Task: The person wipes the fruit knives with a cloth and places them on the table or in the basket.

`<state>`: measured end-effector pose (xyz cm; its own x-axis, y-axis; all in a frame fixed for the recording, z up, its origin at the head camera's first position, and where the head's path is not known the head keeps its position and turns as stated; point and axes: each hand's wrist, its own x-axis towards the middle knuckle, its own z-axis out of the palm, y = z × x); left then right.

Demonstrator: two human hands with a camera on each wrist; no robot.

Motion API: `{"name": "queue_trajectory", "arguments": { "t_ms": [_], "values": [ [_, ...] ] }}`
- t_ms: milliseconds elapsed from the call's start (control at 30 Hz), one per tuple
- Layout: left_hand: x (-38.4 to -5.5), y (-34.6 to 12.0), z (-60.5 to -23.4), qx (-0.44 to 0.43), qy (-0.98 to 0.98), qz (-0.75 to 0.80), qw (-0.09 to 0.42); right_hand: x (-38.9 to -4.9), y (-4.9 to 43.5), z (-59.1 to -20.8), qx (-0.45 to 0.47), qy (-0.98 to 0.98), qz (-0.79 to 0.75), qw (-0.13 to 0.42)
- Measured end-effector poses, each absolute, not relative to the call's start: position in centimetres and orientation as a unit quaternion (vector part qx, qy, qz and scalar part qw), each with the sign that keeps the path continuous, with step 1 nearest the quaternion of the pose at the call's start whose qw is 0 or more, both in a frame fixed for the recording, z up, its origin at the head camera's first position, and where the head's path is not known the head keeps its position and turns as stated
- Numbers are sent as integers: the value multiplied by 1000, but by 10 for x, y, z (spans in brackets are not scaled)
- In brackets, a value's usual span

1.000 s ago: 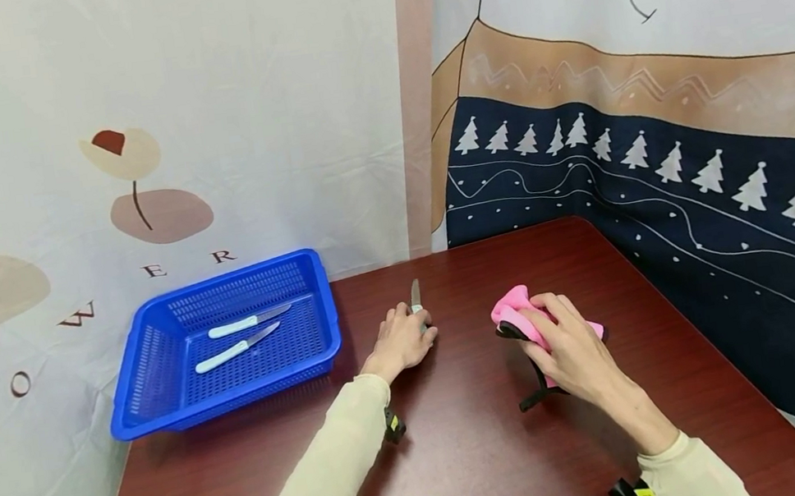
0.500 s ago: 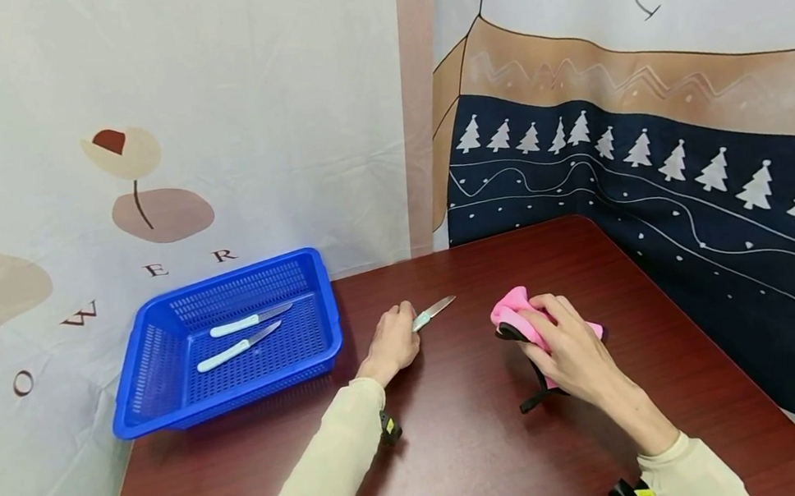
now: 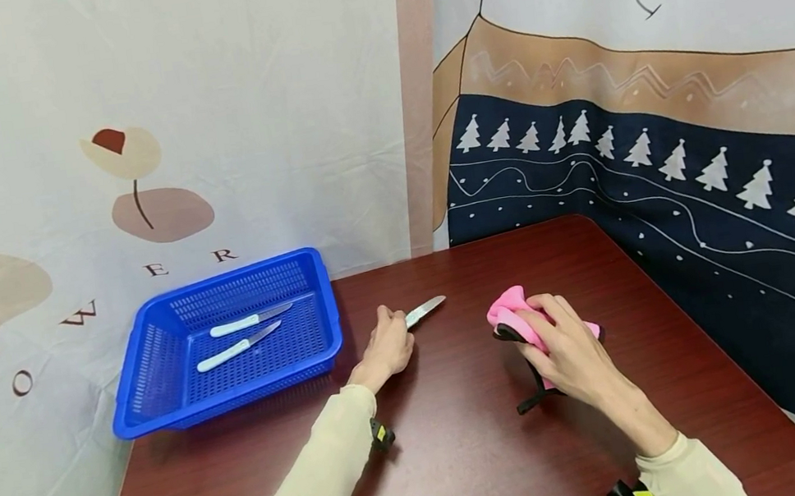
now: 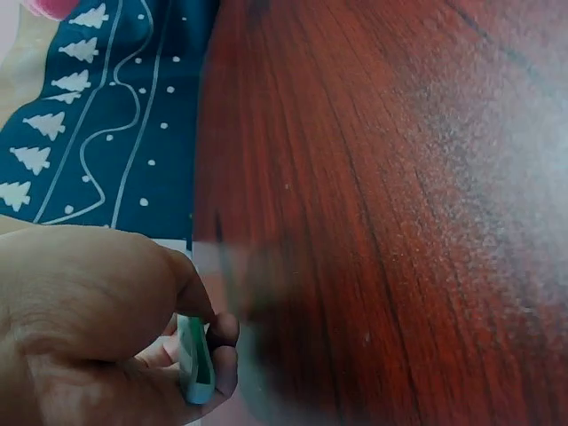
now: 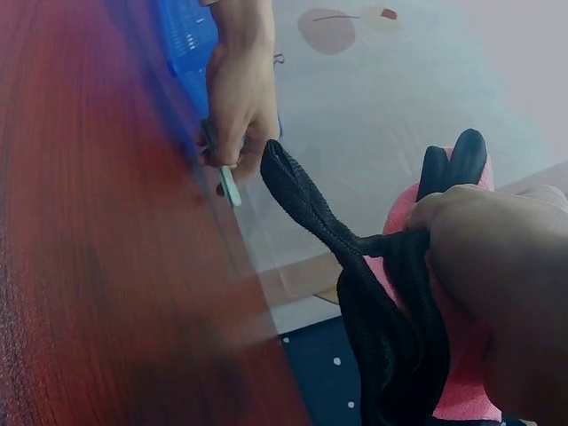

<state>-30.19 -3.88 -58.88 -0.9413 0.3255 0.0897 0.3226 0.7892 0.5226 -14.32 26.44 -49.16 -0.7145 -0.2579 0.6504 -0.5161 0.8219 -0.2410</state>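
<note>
- Judged step: handling one knife, with the right hand (image 3: pixel 576 354) gripping a bunched, soft pink fabric piece with black edging (image 3: pixel 510 305) and the left hand (image 3: pixel 384 347) grasping a short, straight knife with a pale green handle (image 3: pixel 424 311).
- Next move, by judgement: calls for a steady hold on the handle, blade well away from the right fingertips, and a level, unhurried path, whether towards fabric or basket.
- Nearest: fabric folded under the curled right fingers, above the right part of a glossy reddish-brown wood-grain table (image 3: pixel 467 454); exact kind of article impossible to tell.
- Slightly farther, to the left: knife handle wrapped by left thumb and fingers, blade jutting beyond them, rightward and away from the body; well apart from the right hand, not touching the fabric. Contact between blade and table unclear.
- Farther left, near the left hand: a blue, perforated, rectangular plastic basket (image 3: pixel 237 398), bearing two pale-handled knives (image 3: pixel 232 354), roughly parallel, blades to the right.
</note>
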Motion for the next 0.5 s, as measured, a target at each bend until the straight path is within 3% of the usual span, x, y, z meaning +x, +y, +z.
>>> {"name": "queue_trajectory", "arguments": {
  "t_ms": [267, 500],
  "values": [
    [-298, -52, -593, 216, 919, 327, -43, -148, 250, -489, 239, -883, 225, 336],
    [-226, -54, -500, 193, 891, 411, 6, -152, 228, -484, 258, -865, 243, 354]
  ]
}}
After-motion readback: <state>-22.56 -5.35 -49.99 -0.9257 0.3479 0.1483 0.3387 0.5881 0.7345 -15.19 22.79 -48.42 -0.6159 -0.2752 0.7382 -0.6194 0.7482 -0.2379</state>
